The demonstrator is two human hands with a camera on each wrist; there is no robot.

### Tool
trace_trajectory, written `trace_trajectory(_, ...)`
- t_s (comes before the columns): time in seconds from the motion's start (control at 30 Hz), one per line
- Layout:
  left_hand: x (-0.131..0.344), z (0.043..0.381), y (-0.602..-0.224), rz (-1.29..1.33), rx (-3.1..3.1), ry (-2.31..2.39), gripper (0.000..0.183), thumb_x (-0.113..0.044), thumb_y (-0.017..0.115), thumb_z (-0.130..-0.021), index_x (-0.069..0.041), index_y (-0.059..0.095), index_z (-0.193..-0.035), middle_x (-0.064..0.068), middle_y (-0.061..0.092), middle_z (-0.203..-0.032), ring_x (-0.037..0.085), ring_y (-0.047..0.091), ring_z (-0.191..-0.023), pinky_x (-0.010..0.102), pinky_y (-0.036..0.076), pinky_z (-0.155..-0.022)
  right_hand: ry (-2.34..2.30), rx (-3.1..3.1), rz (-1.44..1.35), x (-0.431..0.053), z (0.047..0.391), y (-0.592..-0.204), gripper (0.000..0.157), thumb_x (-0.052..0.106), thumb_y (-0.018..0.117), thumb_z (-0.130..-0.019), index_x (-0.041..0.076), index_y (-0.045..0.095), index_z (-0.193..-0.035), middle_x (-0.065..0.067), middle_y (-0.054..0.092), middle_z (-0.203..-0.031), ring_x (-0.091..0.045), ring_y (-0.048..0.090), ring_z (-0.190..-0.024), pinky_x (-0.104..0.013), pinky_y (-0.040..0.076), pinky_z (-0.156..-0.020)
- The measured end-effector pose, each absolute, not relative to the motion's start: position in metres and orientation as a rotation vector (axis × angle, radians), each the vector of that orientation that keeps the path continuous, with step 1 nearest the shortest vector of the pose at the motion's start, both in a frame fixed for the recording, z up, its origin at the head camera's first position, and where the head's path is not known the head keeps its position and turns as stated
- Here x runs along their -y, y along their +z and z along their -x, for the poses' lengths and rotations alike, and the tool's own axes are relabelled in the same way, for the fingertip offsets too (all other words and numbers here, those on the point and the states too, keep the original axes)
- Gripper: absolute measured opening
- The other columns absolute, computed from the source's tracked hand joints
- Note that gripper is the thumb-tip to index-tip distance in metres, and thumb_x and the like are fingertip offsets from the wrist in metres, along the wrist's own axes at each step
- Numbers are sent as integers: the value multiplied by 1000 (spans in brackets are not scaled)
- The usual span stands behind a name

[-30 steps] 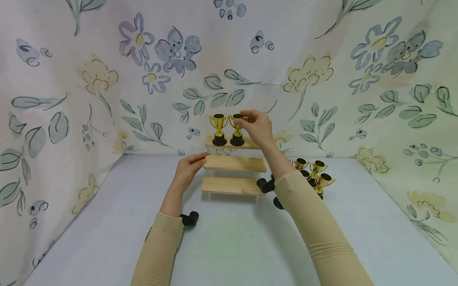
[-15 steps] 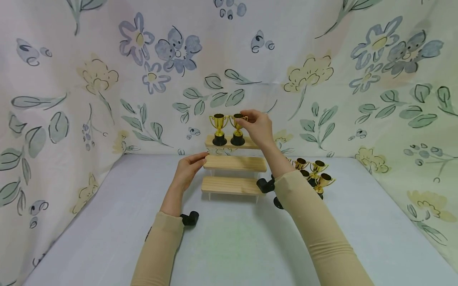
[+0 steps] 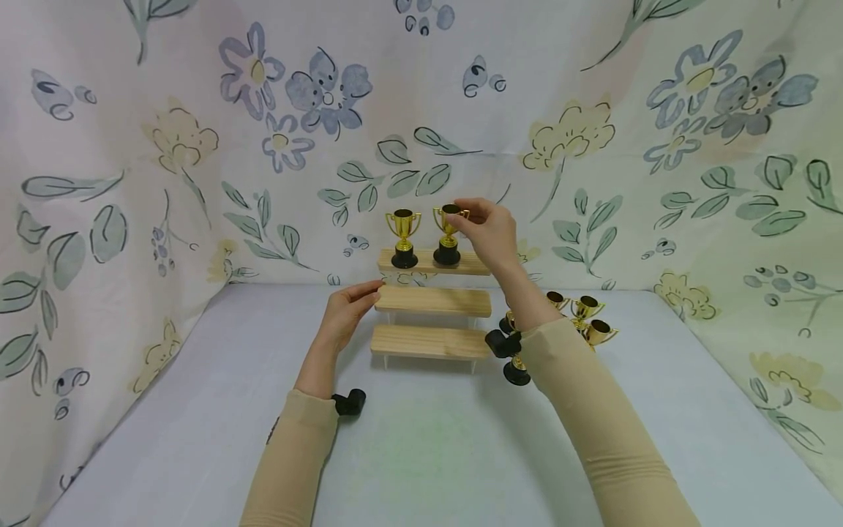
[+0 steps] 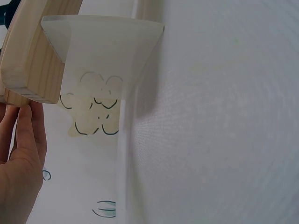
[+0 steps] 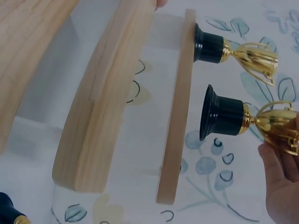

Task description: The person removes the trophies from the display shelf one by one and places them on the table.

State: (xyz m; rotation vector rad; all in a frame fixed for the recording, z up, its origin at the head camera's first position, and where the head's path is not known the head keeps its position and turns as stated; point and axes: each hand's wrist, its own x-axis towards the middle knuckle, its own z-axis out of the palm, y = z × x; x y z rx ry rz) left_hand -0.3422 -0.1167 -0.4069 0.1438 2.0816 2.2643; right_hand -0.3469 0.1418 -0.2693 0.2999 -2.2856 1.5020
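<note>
My right hand (image 3: pixel 490 230) pinches a small gold trophy cup (image 3: pixel 447 252) with a black base by its upper part. In the right wrist view the base of this trophy (image 5: pixel 226 113) hangs a little apart from the top wooden shelf (image 5: pixel 176 135). To its left, a matching trophy (image 3: pixel 404 240) stands upright on that top shelf. My left hand (image 3: pixel 344 316) is at the left end of the middle shelf (image 3: pixel 435 301); in the left wrist view its straight fingers (image 4: pixel 27 133) touch the wood.
The bottom shelf (image 3: pixel 428 342) sits in front, on pale supports. Several more gold trophies (image 3: pixel 586 307) stand on the white table (image 3: pixel 421 446) at right, partly behind the right forearm. A floral cloth (image 3: pixel 500 132) hangs behind the shelves.
My right hand has moved right and slightly up with its trophy, widening the gap to the other trophy. The left hand has stayed at the middle shelf.
</note>
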Motion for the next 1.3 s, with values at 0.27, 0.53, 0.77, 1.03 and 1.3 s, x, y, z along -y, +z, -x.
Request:
trace_trajectory(0.27,117,344,-409,-159,-2058,2286,41,-5,58,-98,2,54,-138,18,51,-148,-4,62,-103,7,51,-95,1483,2277,-303,-156,329,-263,39,30,72,-91,13,68,-126,-9,69,-124,-21,66,-109,-32,58,-93)
trace_trajectory(0.53,117,343,-408,-149,-2070,2263,41,-7,58,-99,1,54,-139,17,51,-149,-3,61,-105,8,51,-97,1497,2253,-278,-175,311,-255,42,32,73,-90,13,67,-128,-6,66,-129,-12,64,-106,-20,56,-88)
trace_trajectory(0.77,117,341,-406,-149,-2084,2238,41,-8,57,-100,-1,54,-140,14,50,-149,0,58,-112,26,42,-117,1456,2270,-282,-193,295,-256,42,34,71,-92,15,66,-129,-4,63,-133,1,59,-103,-22,53,-93)
trace_trajectory(1.03,116,341,-408,-139,-2090,2232,41,-8,57,-100,-1,54,-140,15,51,-149,0,59,-112,28,42,-117,1411,2281,-248,-211,274,-263,41,36,72,-91,18,67,-128,-1,65,-128,5,60,-99,-20,51,-93)
trace_trajectory(1.3,118,343,-408,-140,-2085,2237,41,-9,57,-100,-2,54,-140,15,50,-149,1,59,-113,19,47,-110,1387,2291,-257,-224,260,-272,43,35,71,-91,17,66,-130,12,64,-119,4,61,-98,-13,51,-91)
